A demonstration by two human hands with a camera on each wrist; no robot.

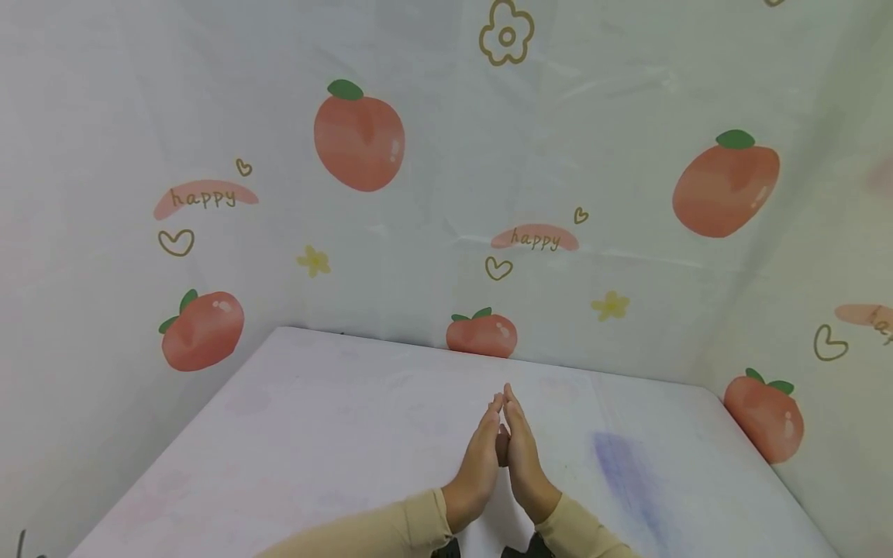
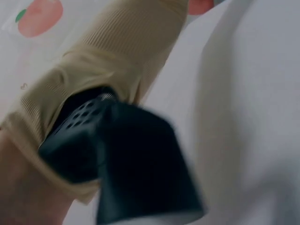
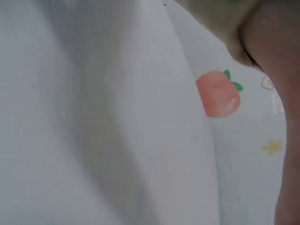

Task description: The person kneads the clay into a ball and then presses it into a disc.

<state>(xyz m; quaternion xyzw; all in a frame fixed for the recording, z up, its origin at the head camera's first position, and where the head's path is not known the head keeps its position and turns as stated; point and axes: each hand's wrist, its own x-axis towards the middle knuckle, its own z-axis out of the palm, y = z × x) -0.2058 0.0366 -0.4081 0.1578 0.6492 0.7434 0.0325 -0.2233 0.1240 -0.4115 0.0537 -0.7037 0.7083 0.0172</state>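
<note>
In the head view my left hand [image 1: 476,466] and right hand [image 1: 526,463] stand upright above the table, palms facing, with straight fingers that lean together at the tips. Between the palms sits a small reddish-brown lump [image 1: 502,446]. Both hands press on it from the sides, and they hide most of it, so its kind cannot be told. Neither wrist view shows the lump. The left wrist view has a tan sleeve [image 2: 126,42] and a dark wrist-worn device [image 2: 140,159]. Blurred bare skin [image 3: 290,56] and a sleeve edge [image 3: 215,23] fill the right wrist view's upper right.
Beneath the hands spreads a white table [image 1: 335,434] with faint pink marks and a purple smear [image 1: 631,477] on the right. A white curtain [image 1: 432,155] printed with peaches, hearts and flowers surrounds its back and sides. Shadows fall across the tabletop.
</note>
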